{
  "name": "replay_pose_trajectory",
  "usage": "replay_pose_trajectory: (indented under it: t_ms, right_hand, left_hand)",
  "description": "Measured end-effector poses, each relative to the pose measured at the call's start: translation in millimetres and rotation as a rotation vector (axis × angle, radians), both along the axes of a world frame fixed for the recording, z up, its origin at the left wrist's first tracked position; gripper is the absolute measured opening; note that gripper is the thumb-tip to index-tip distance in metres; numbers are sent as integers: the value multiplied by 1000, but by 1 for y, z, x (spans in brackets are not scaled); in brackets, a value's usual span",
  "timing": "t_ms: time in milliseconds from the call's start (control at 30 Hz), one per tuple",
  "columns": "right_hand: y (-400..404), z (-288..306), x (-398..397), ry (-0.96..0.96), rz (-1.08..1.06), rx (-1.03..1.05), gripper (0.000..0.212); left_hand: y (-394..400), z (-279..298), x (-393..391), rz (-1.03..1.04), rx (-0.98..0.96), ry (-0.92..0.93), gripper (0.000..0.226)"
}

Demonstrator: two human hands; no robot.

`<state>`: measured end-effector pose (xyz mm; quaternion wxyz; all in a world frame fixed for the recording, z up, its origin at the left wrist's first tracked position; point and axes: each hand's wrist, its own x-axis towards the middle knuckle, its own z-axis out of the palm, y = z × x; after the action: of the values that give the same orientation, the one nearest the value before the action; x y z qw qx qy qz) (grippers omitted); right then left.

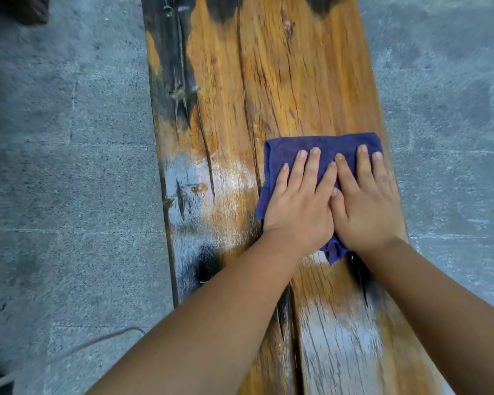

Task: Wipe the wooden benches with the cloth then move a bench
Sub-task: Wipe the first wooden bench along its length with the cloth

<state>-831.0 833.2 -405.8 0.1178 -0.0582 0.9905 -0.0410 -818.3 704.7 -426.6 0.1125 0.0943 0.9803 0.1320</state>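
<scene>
A long wooden bench (pixel 285 81) of orange-brown planks with dark stains and cracks runs from the bottom of the view to the top. A folded dark blue cloth (pixel 285 148) lies flat on its right half. My left hand (pixel 300 201) and my right hand (pixel 368 201) rest side by side on the cloth, palms down, fingers stretched forward, pressing it onto the wood. The thumbs touch in the middle. A corner of the cloth sticks out below my wrists.
Grey concrete floor (pixel 69 166) lies on both sides of the bench. A thin reddish cable (pixel 97 342) crosses the floor at the lower left. Whitish glare patches sit on the bench's left part and near the bottom. A dark object shows at the top left corner.
</scene>
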Motion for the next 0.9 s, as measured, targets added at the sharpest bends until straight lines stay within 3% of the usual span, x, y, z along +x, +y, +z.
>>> replay_pose_trajectory:
  t_ms: [133, 267, 400, 667, 900]
  right_hand:
    - [-35, 0, -8, -15, 41, -7, 63]
    - [-126, -12, -29, -12, 175, -113, 62]
    - [-186, -19, -43, -33, 251, -117, 62]
    - [-153, -11, -76, -59, 281, -96, 61]
    - [-51, -1, -145, -38, -52, -10, 62]
  left_hand:
    - [-32, 0, -1, 53, -32, -3, 58]
    - [-121, 2, -5, 237, -83, 19, 58]
    - [-183, 3, -13, 280, -107, 8, 56]
    - [-158, 5, -45, 235, -144, -26, 60]
    - [-52, -5, -147, 5, 20, 13, 59]
